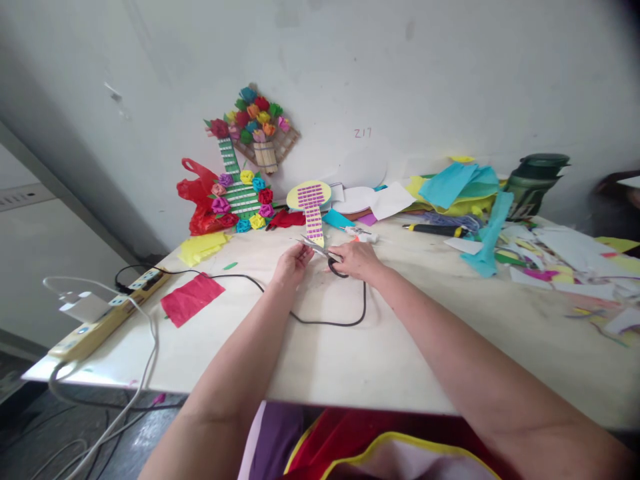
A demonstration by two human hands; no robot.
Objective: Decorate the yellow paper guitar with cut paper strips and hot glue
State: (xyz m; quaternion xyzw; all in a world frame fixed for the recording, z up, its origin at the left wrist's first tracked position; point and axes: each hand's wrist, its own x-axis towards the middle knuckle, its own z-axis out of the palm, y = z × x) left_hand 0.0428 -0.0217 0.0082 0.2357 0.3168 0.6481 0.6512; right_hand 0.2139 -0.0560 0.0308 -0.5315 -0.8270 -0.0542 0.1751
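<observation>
My right hand is closed around the handle of a pair of scissors, whose blades point left toward my other hand. The fingers of my left hand are pinched together beside the blade tips; whatever they hold is too small to make out. Just beyond the scissors lies a yellow cut-out with a round top, a narrow stem and purple stripes. To the right of that stem are a white glue-gun-like tool, partly hidden by my right hand, and a blue paper piece.
A black cord loops across the table toward a power strip at left. Red crepe paper lies nearby. Flower-decorated crafts lean on the wall. At right are a dark green bottle, a black-yellow tool and paper scraps.
</observation>
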